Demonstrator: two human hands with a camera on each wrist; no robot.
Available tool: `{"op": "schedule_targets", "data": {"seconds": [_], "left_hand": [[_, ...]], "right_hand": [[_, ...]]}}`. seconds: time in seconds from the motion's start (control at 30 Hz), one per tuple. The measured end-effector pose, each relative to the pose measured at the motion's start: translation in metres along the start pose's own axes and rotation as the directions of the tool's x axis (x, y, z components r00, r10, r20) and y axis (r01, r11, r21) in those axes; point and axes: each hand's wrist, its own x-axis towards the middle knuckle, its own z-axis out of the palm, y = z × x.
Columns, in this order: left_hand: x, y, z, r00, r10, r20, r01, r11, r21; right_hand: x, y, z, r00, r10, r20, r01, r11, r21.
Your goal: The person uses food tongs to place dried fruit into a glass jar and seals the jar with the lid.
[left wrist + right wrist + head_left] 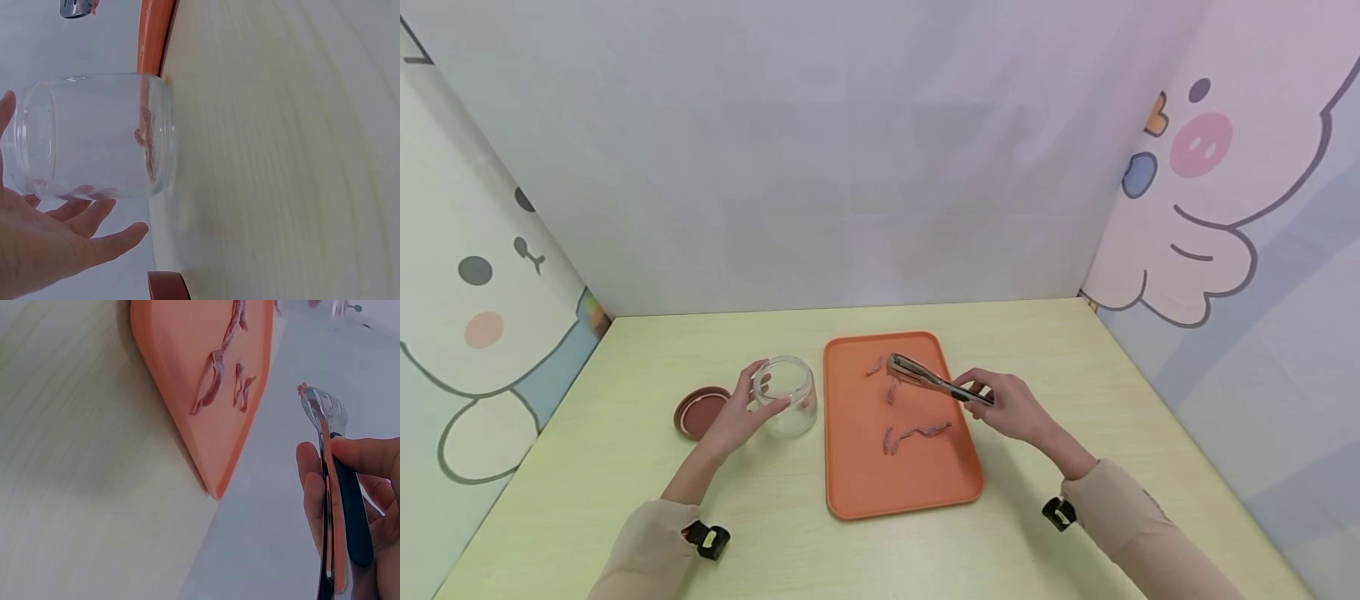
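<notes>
My left hand (736,423) holds a clear glass jar (795,419) around its upper part, the thumb near the rim. The jar stands upright on the table, with reddish strips of meat (149,150) at its bottom in the left wrist view. My right hand (1017,408) grips metal tongs (925,377) with dark handles, held over an orange tray (865,487). A small reddish bit of meat (302,389) shows at the tips of the tongs in the right wrist view. Several thin meat strips (934,431) lie scattered on the tray.
A round reddish-brown lid (702,413) lies on the table, left of the jar and close to my left hand. The pale wooden table (760,533) is bordered by a plain back wall (850,208) and cartoon-printed side panels (1247,250).
</notes>
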Motion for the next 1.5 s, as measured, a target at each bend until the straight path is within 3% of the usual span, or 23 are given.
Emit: {"op": "schedule_targets", "data": {"seconds": [0.77, 1.17, 1.5], "left_hand": [[0.001, -0.001, 0.001, 1.0, 0.0, 0.004, 0.0, 1.0, -0.009], [0.0, -0.002, 0.0, 1.0, -0.007, 0.001, 0.007, 1.0, -0.009], [0.001, -0.003, 0.0, 1.0, 0.0, 0.004, 0.0, 1.0, -0.008]], "right_hand": [[0.021, -0.027, -0.018, 0.995, -0.101, -0.024, 0.099, 0.993, -0.071], [0.035, -0.046, -0.018, 0.983, -0.183, -0.031, 0.179, 0.978, -0.108], [0.041, -0.059, -0.009, 0.977, -0.211, -0.012, 0.21, 0.976, -0.059]]}}
